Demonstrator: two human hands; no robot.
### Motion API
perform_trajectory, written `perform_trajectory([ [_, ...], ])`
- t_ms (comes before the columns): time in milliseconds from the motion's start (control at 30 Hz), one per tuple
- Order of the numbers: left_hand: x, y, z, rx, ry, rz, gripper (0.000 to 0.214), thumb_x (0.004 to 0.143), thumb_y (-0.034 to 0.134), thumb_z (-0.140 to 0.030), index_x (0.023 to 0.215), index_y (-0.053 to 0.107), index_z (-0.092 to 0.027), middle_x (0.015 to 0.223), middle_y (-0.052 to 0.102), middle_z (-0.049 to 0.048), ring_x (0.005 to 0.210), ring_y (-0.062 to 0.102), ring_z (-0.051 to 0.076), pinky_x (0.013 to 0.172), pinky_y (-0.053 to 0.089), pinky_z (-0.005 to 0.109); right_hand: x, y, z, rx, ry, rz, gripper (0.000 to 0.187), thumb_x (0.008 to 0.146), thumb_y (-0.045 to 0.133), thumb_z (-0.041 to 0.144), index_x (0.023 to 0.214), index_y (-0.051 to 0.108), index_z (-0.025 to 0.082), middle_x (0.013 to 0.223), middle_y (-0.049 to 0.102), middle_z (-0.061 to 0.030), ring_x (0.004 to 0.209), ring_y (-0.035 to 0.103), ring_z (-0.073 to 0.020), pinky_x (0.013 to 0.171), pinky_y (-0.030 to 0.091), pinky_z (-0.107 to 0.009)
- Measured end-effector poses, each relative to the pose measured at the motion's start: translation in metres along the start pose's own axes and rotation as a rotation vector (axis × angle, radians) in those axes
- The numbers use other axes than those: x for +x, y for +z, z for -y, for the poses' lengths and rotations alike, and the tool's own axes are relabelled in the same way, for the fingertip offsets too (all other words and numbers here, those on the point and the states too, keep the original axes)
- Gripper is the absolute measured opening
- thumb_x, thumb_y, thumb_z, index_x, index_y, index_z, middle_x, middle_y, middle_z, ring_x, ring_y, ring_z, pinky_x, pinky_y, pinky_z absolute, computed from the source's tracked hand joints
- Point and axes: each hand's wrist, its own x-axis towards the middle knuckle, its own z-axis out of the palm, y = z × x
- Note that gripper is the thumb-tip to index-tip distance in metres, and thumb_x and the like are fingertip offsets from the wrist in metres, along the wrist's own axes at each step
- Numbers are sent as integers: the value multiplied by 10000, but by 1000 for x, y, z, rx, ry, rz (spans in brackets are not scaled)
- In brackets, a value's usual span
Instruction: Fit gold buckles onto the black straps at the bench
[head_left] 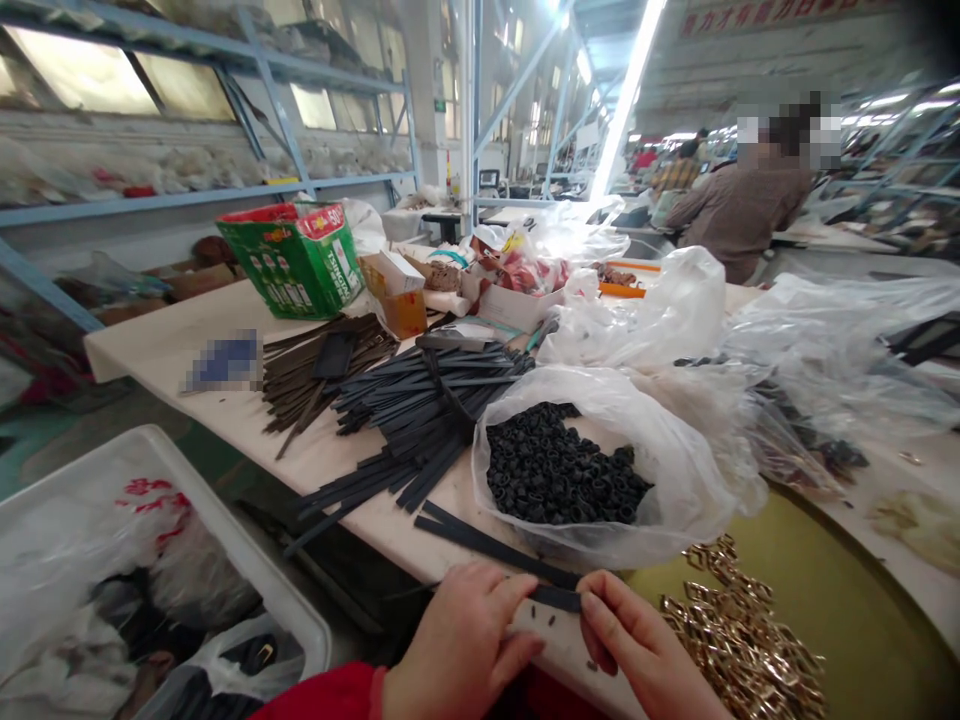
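Observation:
Between my hands a flat black strap (556, 598) stretches over the table's front edge. My right hand (637, 640) pinches its right end between thumb and fingers. My left hand (472, 635) is closed loosely around the strap further left, thumb and index finger a little apart; part of the strap is hidden behind it. Just beyond lies another black strap (487, 543). An open clear plastic bag (682, 490) full of small black loops (562, 465) sits behind my hands. To the right, gold-coloured metal buckles (742, 640) are heaped on a yellowish round tray (847, 600).
Black straps (420, 400) and brown straps (300, 370) are piled left on the table (150, 330). A green carton (292, 265), small boxes (394, 290) and plastic bags (637, 310) stand behind. A white bin (300, 590) is at lower left. A person (750, 200) works further back.

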Motion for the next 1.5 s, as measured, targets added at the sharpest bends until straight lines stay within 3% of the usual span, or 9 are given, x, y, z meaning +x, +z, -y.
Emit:
perform_trajectory([
  [133,13,-6,2,-12,38,100,148,822,536,-297,793,644,-198,859,615,58,841,534,213,787,398,326,1,-3,7,-128,-13,98,406,792,464,586,654,474,204,496,406,61,474,371,-102,473,318,-221],
  [267,25,-6,0,-686,-275,362,193,832,394,-279,810,560,-186,573,548,-21,505,504,114,510,396,210,20,-29,23,-396,-179,-33,338,873,380,468,689,508,215,577,506,14,548,478,-143,516,378,-244],
  [400,38,-3,-4,-1163,-540,258,241,715,455,-291,905,509,-153,533,545,-44,355,436,65,372,317,159,70,-69,29,-981,-417,-370,190,846,434,290,881,594,193,895,631,-78,767,593,-211,688,425,-313],
  [567,45,-2,-5,-1345,-617,203,349,629,503,-272,943,520,-120,569,594,-12,362,484,64,334,336,147,113,-90,11,-1408,-325,-190,201,823,456,140,960,602,163,915,605,-98,741,615,-202,617,406,-287],
  [800,42,-1,-4,-1374,-644,195,376,593,477,-217,951,516,-112,582,608,-5,354,484,58,314,326,139,110,-91,8,-1424,-339,-183,71,820,483,163,798,550,168,822,594,-76,686,600,-200,577,384,-288],
  [933,37,1,-6,-1360,-608,202,358,611,459,-205,952,512,-109,580,603,-8,330,444,48,308,287,145,101,-86,13,-1171,-383,-261,90,808,474,211,791,554,173,765,609,-68,688,588,-215,629,417,-325],
  [1100,29,-5,-13,-1148,-462,159,258,762,426,-335,910,509,-140,488,501,-71,304,328,30,321,200,151,64,-57,20,-232,-224,-282,287,738,609,371,949,604,178,743,639,-19,671,593,-163,647,475,-287],
  [1267,25,-12,-22,-817,-314,194,228,802,402,-337,786,529,-148,487,467,-64,349,376,54,353,270,152,29,-14,23,616,34,-268,289,579,798,343,774,647,192,732,680,25,580,581,-73,536,476,-157],
  [1500,21,2,-27,-609,-336,111,236,812,335,-224,798,557,-143,430,424,-73,342,363,72,363,260,169,8,10,18,950,127,-219,249,529,839,243,701,670,181,747,694,17,687,618,-92,680,532,-175],
])
